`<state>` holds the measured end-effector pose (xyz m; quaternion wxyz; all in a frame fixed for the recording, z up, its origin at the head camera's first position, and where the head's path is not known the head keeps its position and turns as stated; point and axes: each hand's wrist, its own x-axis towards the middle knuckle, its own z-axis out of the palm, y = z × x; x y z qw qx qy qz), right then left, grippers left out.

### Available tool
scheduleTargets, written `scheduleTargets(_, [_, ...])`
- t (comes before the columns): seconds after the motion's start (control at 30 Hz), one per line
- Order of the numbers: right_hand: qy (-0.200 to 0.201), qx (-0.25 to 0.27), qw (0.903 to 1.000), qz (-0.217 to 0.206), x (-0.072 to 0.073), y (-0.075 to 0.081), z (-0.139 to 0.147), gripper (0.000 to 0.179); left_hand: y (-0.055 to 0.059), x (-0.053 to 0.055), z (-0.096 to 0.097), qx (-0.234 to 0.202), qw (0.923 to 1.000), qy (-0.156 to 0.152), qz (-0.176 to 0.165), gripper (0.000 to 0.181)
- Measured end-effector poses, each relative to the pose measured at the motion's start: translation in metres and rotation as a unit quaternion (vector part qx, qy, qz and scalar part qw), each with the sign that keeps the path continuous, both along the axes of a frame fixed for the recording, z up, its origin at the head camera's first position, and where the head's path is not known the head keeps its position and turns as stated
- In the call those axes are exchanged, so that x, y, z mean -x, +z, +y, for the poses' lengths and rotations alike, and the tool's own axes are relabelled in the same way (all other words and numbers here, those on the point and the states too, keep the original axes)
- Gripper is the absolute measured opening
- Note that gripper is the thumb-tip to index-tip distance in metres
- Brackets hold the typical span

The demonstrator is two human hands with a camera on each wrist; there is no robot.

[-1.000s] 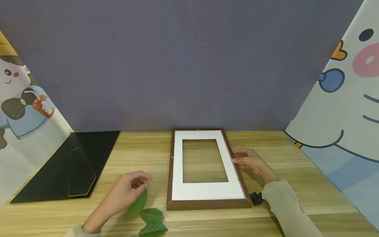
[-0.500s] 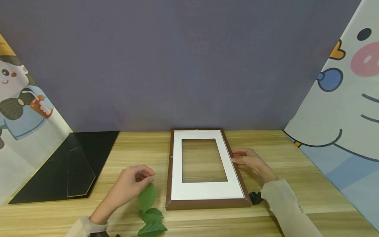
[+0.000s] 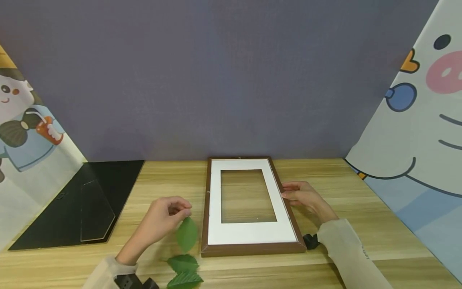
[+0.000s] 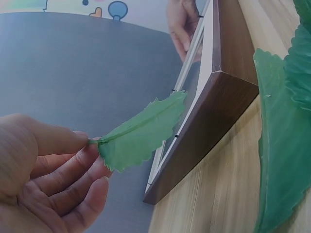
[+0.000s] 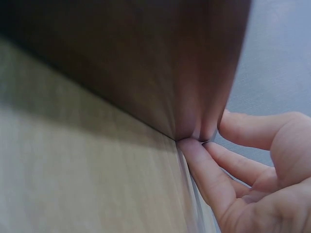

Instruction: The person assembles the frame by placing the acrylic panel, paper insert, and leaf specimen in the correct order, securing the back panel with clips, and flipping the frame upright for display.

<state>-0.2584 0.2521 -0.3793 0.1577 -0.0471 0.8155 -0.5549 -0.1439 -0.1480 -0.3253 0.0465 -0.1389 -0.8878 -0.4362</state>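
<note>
My left hand pinches a green leaf by its short stem, between thumb and forefinger. The leaf hangs just left of a brown picture frame with a white mat inside; its serrated edge shows in the left wrist view. My right hand holds the frame's right side, thumb and fingertips at the edge, as the right wrist view also shows. Two more green leaves, an upper leaf and a lower leaf, lie on the table below the left hand.
A black backing board with a stand leg lies on the left of the wooden table. A grey panel rises at the back. Panels with cartoon prints stand on both sides, including a right panel.
My left hand has moved up and right, lifting the leaf off the other two and bringing it nearer the frame. My right hand stays at the frame's edge.
</note>
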Motion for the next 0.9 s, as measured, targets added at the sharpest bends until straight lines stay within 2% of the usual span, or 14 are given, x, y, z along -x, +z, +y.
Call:
scheduleTargets(0.23, [-0.002, 0.0, 1.0, 0.0, 0.0, 0.0, 0.001, 0.057, 0.0, 0.004, 0.004, -0.007, 0.9999, 0.005, -0.006, 0.007])
scheduleTargets(0.67, [-0.001, 0.0, 1.0, -0.002, 0.001, -0.001, 0.001, 0.058, -0.006, 0.015, 0.013, -0.026, 0.9996, -0.014, -0.001, 0.008])
scheduleTargets(0.9, [-0.006, -0.001, 1.0, -0.002, 0.001, -0.001, 0.001, 0.058, -0.008, 0.02, 0.021, -0.037, 0.9993, -0.009, 0.005, 0.005])
